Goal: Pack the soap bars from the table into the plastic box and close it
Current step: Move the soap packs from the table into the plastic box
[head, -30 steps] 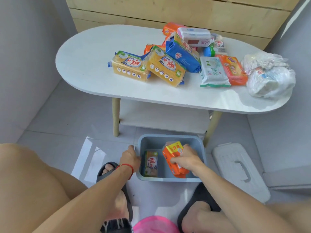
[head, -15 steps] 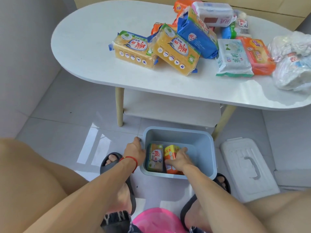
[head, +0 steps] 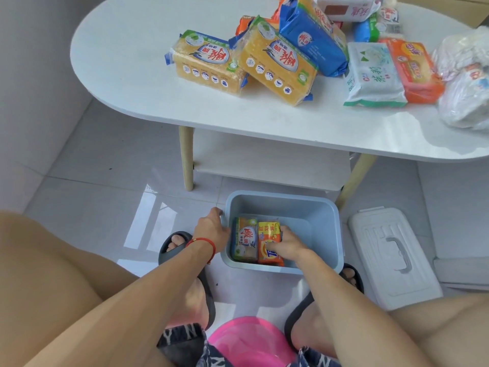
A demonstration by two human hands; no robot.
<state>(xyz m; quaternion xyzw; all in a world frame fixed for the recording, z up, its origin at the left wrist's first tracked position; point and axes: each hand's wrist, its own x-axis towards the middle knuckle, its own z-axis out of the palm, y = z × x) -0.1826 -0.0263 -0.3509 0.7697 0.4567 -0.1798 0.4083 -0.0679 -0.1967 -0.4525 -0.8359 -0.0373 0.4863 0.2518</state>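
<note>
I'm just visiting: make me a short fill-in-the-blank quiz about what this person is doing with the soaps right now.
1. The blue plastic box stands on the ____.
2. It holds ____ soap packs.
3. The right hand grips the ____ soap pack.
4. The left hand holds the box's ____ rim; the white lid lies beside it.

Missing words: floor; two; orange; left

The tabletop (head: 127, 75) is smooth, glossy white on pale wooden legs (head: 186, 157). Soap bars (head: 275, 67) wear shiny plastic wrappers. The plastic box (head: 324, 234) looks matt blue; floor tiles (head: 105, 186) gleam.
</note>
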